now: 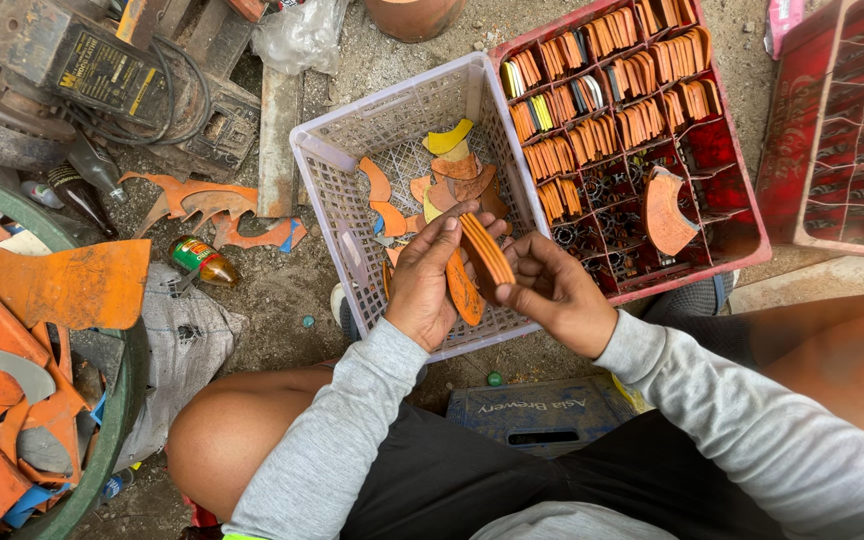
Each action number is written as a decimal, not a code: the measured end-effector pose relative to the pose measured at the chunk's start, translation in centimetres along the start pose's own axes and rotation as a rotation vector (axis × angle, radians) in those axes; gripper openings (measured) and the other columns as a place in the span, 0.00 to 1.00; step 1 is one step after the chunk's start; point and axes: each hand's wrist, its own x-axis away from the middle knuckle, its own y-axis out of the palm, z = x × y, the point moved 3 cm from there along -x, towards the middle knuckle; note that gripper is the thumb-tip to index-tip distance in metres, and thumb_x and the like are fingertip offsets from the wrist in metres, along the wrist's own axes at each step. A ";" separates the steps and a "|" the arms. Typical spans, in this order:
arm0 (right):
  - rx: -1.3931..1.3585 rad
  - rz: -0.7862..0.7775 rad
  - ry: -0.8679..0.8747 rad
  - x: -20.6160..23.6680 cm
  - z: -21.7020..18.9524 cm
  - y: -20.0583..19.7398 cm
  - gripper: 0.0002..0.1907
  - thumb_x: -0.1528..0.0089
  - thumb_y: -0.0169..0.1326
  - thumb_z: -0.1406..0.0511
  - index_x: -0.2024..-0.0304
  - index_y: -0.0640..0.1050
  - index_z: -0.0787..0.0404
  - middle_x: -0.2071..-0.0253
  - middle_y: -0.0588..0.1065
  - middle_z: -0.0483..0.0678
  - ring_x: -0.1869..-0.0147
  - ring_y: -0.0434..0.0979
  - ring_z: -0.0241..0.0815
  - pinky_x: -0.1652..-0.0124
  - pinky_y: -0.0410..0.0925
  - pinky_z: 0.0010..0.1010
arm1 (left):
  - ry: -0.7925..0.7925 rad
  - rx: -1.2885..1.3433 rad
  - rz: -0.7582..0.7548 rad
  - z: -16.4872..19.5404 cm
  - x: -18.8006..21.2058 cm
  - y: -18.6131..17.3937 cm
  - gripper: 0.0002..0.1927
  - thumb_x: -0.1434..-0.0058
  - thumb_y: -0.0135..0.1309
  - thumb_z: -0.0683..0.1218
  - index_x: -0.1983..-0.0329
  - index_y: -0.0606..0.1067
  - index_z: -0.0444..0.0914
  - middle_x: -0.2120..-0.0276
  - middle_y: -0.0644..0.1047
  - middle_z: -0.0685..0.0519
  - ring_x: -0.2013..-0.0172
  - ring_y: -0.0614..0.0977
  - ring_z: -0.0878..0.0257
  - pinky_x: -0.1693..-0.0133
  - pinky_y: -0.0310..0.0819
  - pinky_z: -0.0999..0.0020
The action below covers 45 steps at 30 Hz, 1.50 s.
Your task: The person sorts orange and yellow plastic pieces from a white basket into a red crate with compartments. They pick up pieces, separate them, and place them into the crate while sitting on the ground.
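Orange curved pieces (485, 250) sit stacked between both hands, above the lilac basket (352, 130).

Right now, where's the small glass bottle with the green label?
Head view, left of centre: the bottle lies on the dirt, left of the white basket, just below the orange offcuts.

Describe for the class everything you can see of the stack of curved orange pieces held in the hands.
The stack of curved orange pieces is a bundle of thin, crescent-shaped flat cutouts, seemingly rubbery sheet, pressed edge to edge. It stands tilted above the pale plastic basket, gripped between the left hand and the right hand.
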 end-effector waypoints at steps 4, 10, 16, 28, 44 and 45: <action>0.183 0.020 0.030 -0.1 -0.1 0.5 0.20 0.43 0.65 0.69 0.52 0.72 0.65 0.56 0.80 0.51 0.49 0.83 0.39 0.46 0.78 0.31 | 0.011 -0.107 0.146 -0.4 -0.3 -0.6 0.19 0.29 0.49 0.45 0.38 0.73 0.35 0.49 0.79 0.45 0.44 0.81 0.53 0.43 0.81 0.57; 0.163 0.035 0.041 -0.2 -0.1 0.5 0.22 0.45 0.67 0.67 0.51 0.74 0.66 0.55 0.82 0.52 0.48 0.84 0.41 0.46 0.78 0.34 | 0.014 -0.099 0.186 -0.7 -0.4 -1.0 0.18 0.31 0.52 0.45 0.41 0.75 0.33 0.55 0.80 0.46 0.50 0.83 0.55 0.47 0.83 0.57; 0.203 0.094 0.033 0.1 0.0 0.3 0.22 0.45 0.67 0.67 0.51 0.76 0.66 0.56 0.81 0.52 0.50 0.84 0.41 0.48 0.78 0.33 | 0.012 -0.108 0.193 -0.7 -0.7 -1.1 0.17 0.30 0.50 0.46 0.43 0.74 0.31 0.56 0.80 0.45 0.52 0.84 0.55 0.49 0.84 0.58; 0.168 0.120 0.015 0.3 -1.3 0.0 0.19 0.42 0.63 0.67 0.49 0.76 0.66 0.55 0.82 0.51 0.50 0.83 0.37 0.52 0.78 0.30 | -0.008 -0.101 0.184 -1.5 -1.5 -2.4 0.12 0.27 0.46 0.48 0.52 0.72 0.33 0.61 0.80 0.47 0.59 0.84 0.58 0.56 0.85 0.59; 0.687 0.307 -0.342 1.4 -3.4 1.5 0.05 0.36 0.61 0.69 0.66 0.79 0.65 0.68 0.79 0.48 0.72 0.79 0.34 0.74 0.74 0.27 | 0.065 -0.014 0.373 -1.1 -1.3 -2.8 0.13 0.26 0.41 0.45 0.50 0.74 0.34 0.60 0.77 0.45 0.63 0.82 0.59 0.59 0.79 0.68; 0.714 0.281 -0.374 1.4 -3.4 1.7 0.04 0.37 0.61 0.69 0.63 0.79 0.66 0.67 0.79 0.48 0.70 0.80 0.35 0.73 0.74 0.28 | 0.073 -0.018 0.404 -1.1 -1.3 -2.9 0.13 0.26 0.42 0.46 0.50 0.75 0.34 0.58 0.78 0.47 0.63 0.81 0.61 0.60 0.78 0.69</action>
